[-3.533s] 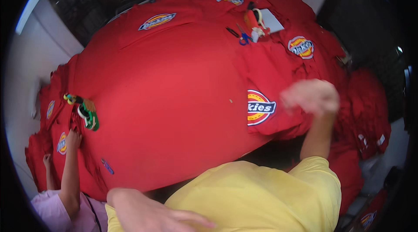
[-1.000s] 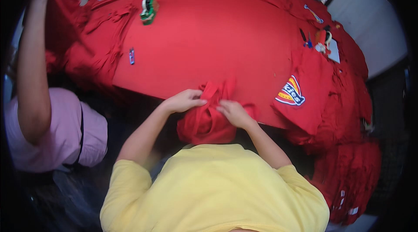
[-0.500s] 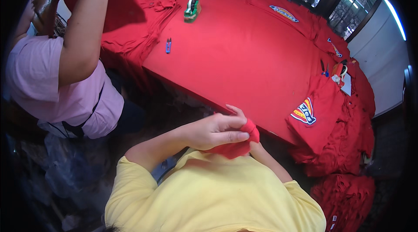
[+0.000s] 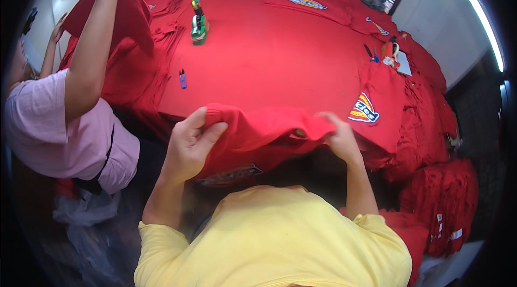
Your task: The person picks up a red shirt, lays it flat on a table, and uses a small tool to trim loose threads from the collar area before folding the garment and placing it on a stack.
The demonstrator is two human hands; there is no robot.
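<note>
I hold a red knitted garment (image 4: 264, 133) stretched between both hands at the near edge of a table covered with red cloth (image 4: 269, 66). My left hand (image 4: 191, 144) grips its ribbed left edge, thumb on top. My right hand (image 4: 339, 139) pinches the right end of the same garment. Its lower part hangs down in front of my yellow shirt, with a dark label showing.
A person in a pink shirt (image 4: 48, 125) stands at my left, lifting a red garment (image 4: 121, 39) overhead. On the table lie a green tool (image 4: 198, 25), a small blue clipper (image 4: 183, 78), scissors (image 4: 371, 52) and a colourful patch (image 4: 363, 109). Stacked red garments (image 4: 444, 206) sit at right.
The bunched garment I held close to my chest is now spread wide between my hands. The view has tilted up over the table.
</note>
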